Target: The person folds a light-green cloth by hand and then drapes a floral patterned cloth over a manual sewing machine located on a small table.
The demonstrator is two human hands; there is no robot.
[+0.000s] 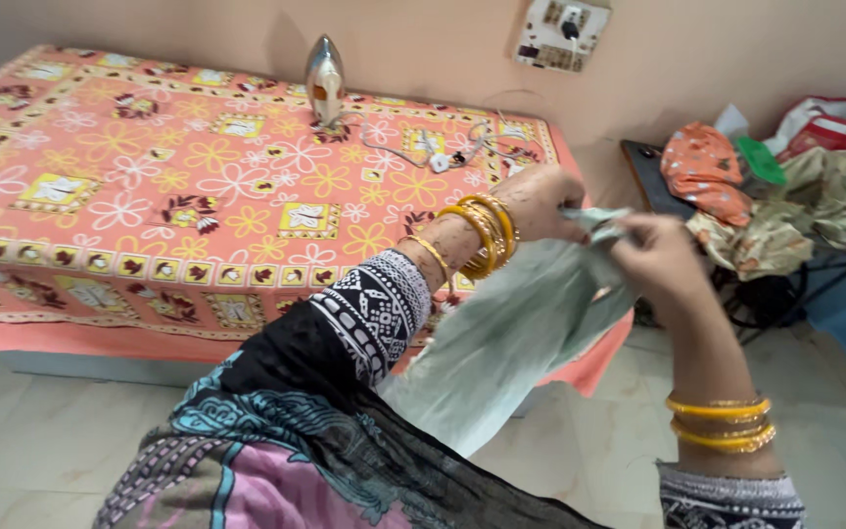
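packages: red-and-white striped plastic bag (pixel 831 120), crumpled, at the far right on the clothes pile on the dark stand by the wall | green plastic packet (pixel 760 160), flat, just left of it among the clothes | labels, signs, screens: none visible

One iron (pixel 325 80), one pale garment (pixel 501 343), perhaps seven bangles (pixel 487 233).

head cam | looks down-forward, close over hands | tilted, perhaps mid-turn | single view, no overlap
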